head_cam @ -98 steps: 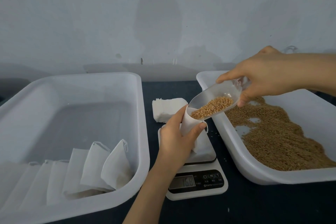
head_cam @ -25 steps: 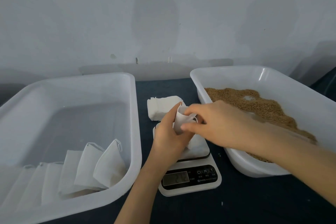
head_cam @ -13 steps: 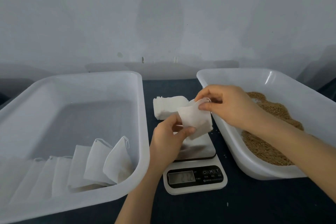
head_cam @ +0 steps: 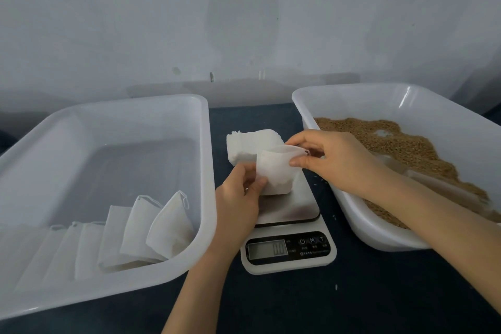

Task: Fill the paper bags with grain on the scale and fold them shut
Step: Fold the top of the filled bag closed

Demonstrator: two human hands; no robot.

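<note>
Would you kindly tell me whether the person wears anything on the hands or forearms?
Nothing visible: the left hand and right hand are ungloved, with no rings or watch in view, and both forearms are bare, without sleeves.

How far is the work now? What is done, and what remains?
Done: several bags lean in the left bin. In hand: the left hand and right hand pinch one bag over the scale, its top seemingly not yet folded. Left: a stack of empty bags and much grain remain.
</note>
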